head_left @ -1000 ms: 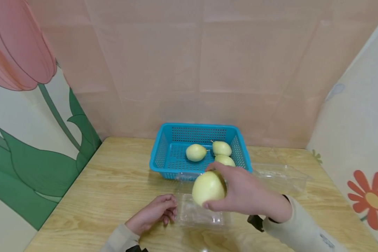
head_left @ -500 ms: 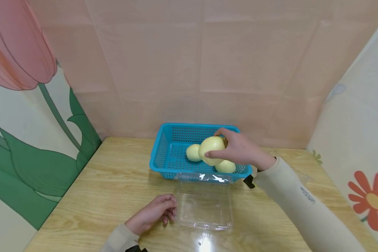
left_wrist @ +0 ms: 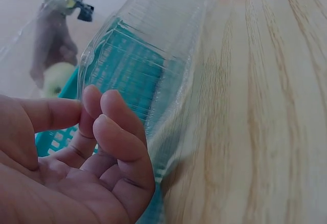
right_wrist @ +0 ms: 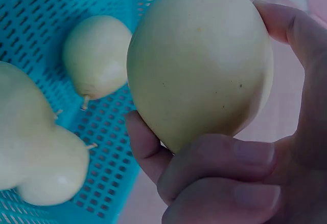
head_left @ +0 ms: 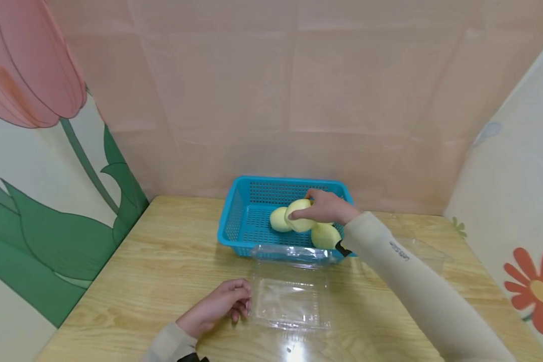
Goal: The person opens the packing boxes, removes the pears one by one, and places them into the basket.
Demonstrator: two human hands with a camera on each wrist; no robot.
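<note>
My right hand [head_left: 328,206] grips a pale yellow-green pear [right_wrist: 199,65] over the blue basket [head_left: 226,211]; in the right wrist view, thumb and fingers curve round it. Beneath and beside it in the basket lie other pears, one at left [head_left: 278,219] and one at the front right [head_left: 326,236]. On the table, in front of the basket, stands a clear plastic box [head_left: 289,301]. With thumb and fingertip, my left hand [head_left: 221,306] pinches the box's left edge; its other fingers are curled loosely, as the left wrist view [left_wrist: 102,157] shows.
Another clear plastic piece [head_left: 421,251] lies on the wooden table [head_left: 176,251] right of the basket. A pink cloth backdrop [head_left: 217,100] hangs behind, and flower-printed panels [head_left: 538,291] flank the table.
My right hand has carried the pear from over the clear box back to the basket, then slightly left and lower within it. My left hand has stayed at the box.
</note>
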